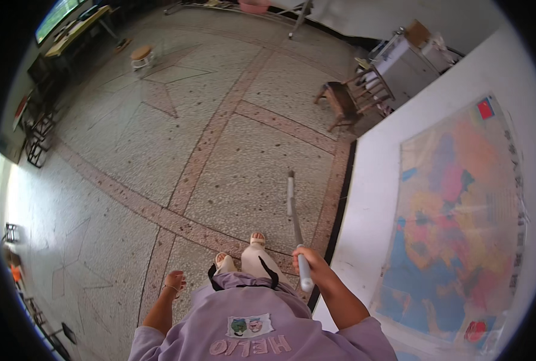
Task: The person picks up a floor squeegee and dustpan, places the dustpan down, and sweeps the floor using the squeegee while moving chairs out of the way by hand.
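My right hand [312, 264] is closed around the pale grey grip of a long-handled tool [296, 230]. A thin metal shaft runs forward from the grip to a white tubular section [290, 194] with a dark tip. The tool's exact kind is unclear, and its far end appears over the speckled floor [250, 180]. At my left side hangs my left hand [175, 281], its fingers loosely bent and no object visible in it. A thin bracelet circles that wrist.
A white wall with a dark baseboard [343, 198] and a large coloured map [448, 216] stands close on my right. Ahead are a wooden chair [344, 101] and a white cabinet [401, 67]. Farther left are a round stool [141, 55] and a long table [76, 34].
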`<state>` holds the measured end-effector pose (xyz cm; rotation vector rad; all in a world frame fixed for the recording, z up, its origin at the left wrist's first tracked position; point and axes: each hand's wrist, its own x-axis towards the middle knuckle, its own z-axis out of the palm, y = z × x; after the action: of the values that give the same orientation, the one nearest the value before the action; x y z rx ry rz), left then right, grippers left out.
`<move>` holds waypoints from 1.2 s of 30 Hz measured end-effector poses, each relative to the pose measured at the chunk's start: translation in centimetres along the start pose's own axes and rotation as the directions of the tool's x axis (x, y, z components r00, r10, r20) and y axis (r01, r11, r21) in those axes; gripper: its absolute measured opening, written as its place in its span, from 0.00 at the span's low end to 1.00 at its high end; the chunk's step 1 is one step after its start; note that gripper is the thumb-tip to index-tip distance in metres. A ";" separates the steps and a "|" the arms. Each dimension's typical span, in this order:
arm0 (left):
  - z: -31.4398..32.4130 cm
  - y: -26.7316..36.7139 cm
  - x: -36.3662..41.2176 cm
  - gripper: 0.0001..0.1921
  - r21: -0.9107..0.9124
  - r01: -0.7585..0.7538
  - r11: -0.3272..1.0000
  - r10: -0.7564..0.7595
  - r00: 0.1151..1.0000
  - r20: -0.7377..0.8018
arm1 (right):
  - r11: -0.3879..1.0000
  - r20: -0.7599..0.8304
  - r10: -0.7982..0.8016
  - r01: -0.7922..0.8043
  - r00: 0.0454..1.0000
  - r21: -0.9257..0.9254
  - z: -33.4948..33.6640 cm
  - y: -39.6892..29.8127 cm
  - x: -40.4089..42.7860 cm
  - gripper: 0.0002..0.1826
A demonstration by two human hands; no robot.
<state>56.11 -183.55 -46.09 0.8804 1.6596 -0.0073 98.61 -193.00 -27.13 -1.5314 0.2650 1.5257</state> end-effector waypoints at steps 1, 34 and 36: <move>0.5 0.8 0.0 0.12 0.011 -0.007 1.000 0.007 1.000 0.019 | 1.000 -0.018 -0.009 0.009 1.000 0.011 -0.3 -0.5 0.4 0.05; 7.8 -12.5 -4.3 0.14 0.443 -0.127 0.887 0.173 0.983 -0.064 | 0.903 0.540 0.407 -0.412 0.736 -0.120 19.8 -8.8 16.6 0.07; 8.2 -5.0 -3.7 0.14 0.486 -0.033 0.873 0.044 0.999 -0.010 | 0.887 0.675 0.318 -0.461 0.666 0.036 15.9 -9.7 20.3 0.07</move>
<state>60.39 -192.82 -47.64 1.2960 1.6865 -0.4077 98.97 -167.46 -37.37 -0.7079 0.3404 2.2083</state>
